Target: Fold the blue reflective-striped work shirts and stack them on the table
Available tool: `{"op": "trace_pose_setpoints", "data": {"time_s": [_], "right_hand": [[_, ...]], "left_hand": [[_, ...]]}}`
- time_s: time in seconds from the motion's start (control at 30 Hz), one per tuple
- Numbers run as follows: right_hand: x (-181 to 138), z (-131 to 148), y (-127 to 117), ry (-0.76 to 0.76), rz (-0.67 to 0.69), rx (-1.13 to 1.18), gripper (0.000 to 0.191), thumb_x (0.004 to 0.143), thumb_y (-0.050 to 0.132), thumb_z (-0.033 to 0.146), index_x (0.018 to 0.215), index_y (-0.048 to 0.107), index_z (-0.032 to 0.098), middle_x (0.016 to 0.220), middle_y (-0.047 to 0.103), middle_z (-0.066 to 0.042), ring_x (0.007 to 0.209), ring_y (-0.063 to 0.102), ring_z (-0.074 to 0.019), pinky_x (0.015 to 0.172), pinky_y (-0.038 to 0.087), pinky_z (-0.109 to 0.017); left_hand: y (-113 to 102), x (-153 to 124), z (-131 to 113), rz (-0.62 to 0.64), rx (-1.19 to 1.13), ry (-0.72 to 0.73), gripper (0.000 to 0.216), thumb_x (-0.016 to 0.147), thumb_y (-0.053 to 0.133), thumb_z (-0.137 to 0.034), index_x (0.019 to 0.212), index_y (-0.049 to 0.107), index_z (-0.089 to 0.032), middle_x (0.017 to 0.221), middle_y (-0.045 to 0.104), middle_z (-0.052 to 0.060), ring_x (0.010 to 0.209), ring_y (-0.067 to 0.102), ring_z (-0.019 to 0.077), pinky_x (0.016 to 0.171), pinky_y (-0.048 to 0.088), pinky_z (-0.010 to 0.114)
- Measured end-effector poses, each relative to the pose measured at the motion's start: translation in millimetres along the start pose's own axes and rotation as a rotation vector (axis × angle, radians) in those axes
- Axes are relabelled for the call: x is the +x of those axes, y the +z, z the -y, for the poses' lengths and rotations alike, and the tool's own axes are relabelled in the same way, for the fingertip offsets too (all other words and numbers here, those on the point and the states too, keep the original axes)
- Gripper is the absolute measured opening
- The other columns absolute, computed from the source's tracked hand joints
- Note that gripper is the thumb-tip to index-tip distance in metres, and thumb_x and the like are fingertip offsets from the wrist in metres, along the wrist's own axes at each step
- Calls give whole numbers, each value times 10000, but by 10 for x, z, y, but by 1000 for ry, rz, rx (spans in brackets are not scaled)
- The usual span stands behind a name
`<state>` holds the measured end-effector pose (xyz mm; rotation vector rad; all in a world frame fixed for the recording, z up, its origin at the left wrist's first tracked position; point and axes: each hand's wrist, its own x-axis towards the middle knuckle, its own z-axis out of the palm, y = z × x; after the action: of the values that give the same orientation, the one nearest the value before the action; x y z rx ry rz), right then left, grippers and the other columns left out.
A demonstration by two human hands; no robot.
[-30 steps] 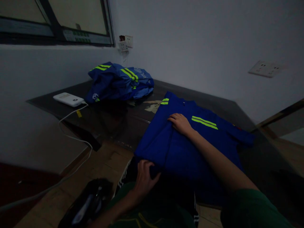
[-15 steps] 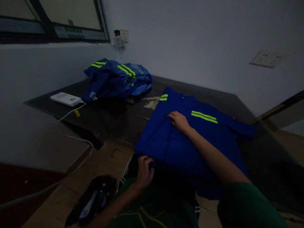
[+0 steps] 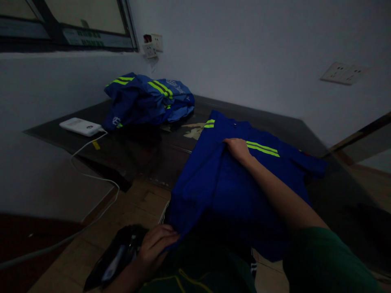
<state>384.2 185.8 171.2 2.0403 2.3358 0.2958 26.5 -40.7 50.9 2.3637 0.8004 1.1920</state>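
Note:
A blue work shirt (image 3: 232,183) with yellow-green reflective stripes lies spread on a dark table (image 3: 275,122) in front of me. My right hand (image 3: 237,148) rests on its chest near the stripe, fingers curled into a fold of the cloth. My left hand (image 3: 154,244) is closed on the shirt's lower left hem, which hangs off the table's near edge toward my lap.
A heap of similar blue garments (image 3: 146,101) sits at the table's far left corner. A white power bank (image 3: 80,126) with a white cable (image 3: 100,183) lies beside it. A dark bag (image 3: 117,256) is low at my left. Wall sockets (image 3: 342,73) are on the right wall.
My left hand has pulled the shirt's lower hem down and to the left, off the table edge. My right hand slid slightly up and right on the chest, bunching the cloth.

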Motion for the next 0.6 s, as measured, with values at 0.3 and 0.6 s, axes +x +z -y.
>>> {"op": "trace_pose_setpoints", "data": {"time_s": [0.3,0.6], "right_hand": [[156,-35,-188,-55,-324,-23,331,911,439,136,1120,684,211,985,734,-82,877,662,-221,655,416,-278],[-76,-250,65,-174,-300,31,323,856,450,62,1009,720,153,1021,727,-115,1015,611,-248,792,451,-340]], "left_hand": [[388,-237,-124,-12,-179,-378,339,887,575,-492,728,639,-200,723,645,12,657,629,121,630,523,215],[470,39,199,376,126,-75,587,824,482,-2,1333,510,-294,1185,595,74,1107,548,212,916,486,375]]}}
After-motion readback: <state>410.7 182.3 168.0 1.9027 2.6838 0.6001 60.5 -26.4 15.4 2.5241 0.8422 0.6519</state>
